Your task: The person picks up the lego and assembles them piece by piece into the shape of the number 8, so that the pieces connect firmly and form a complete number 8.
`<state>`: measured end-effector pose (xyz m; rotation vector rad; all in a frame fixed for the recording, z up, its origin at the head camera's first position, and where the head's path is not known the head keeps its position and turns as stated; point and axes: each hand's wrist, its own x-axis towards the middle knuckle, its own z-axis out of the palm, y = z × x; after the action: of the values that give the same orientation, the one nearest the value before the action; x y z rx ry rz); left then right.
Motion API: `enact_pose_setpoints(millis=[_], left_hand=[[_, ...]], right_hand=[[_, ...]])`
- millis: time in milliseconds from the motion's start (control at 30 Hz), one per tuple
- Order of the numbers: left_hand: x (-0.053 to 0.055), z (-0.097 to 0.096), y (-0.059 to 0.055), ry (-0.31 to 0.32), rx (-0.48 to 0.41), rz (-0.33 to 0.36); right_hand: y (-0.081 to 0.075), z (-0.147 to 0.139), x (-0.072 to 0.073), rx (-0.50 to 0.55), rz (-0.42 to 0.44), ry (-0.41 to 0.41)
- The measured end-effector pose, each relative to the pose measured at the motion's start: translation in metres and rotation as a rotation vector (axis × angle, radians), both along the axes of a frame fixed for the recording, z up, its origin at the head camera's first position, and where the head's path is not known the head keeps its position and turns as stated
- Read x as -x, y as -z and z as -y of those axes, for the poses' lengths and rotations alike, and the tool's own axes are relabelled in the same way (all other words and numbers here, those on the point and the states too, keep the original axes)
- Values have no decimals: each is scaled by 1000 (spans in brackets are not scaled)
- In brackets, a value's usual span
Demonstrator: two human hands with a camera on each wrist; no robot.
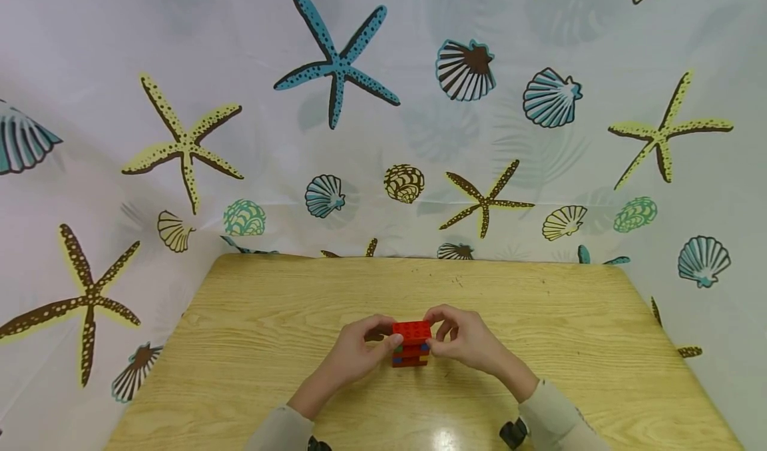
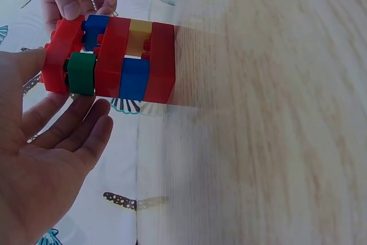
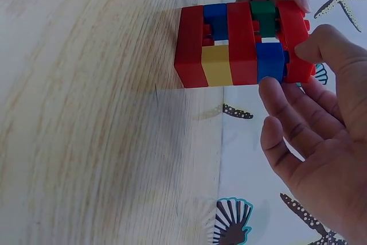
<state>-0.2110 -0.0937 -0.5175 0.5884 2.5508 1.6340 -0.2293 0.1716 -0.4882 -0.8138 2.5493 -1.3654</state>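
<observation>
A small tower of toy building bricks stands upright on the table between both hands. Its top is a long red brick (image 1: 412, 332). My left hand (image 1: 353, 352) grips that brick's left end, thumb on the near side and fingers behind. At the other end, my right hand (image 1: 470, 341) pinches it between thumb and fingers. Below it sit a green brick (image 2: 82, 74) on the left and a blue brick (image 3: 270, 61) on the right, with studs showing in a narrow gap. Lower down come a middle red brick (image 2: 112, 58), another blue brick (image 2: 135, 78), a yellow brick (image 3: 217, 66) and the bottom red brick (image 2: 160, 61).
The light wooden table (image 1: 287, 298) spreads around the tower. A white curtain (image 1: 383, 124) printed with starfish and shells hangs behind the table and along its sides. Dark wrist devices (image 1: 513, 432) show near both sleeves.
</observation>
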Motion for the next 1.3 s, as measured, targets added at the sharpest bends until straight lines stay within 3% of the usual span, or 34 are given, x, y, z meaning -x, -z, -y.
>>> enact_pose_setpoints(millis=[500,767,1300], left_hand=[[6,2,-4,75,-12,37],[5,0,-7,57,-29,97],[4,-2,1,60,-39,20]], right_hand=[[1,0,0,-8,-12,10],[0,1,-2,-24,-52,6],[10,2,-3,-35,-110,10]])
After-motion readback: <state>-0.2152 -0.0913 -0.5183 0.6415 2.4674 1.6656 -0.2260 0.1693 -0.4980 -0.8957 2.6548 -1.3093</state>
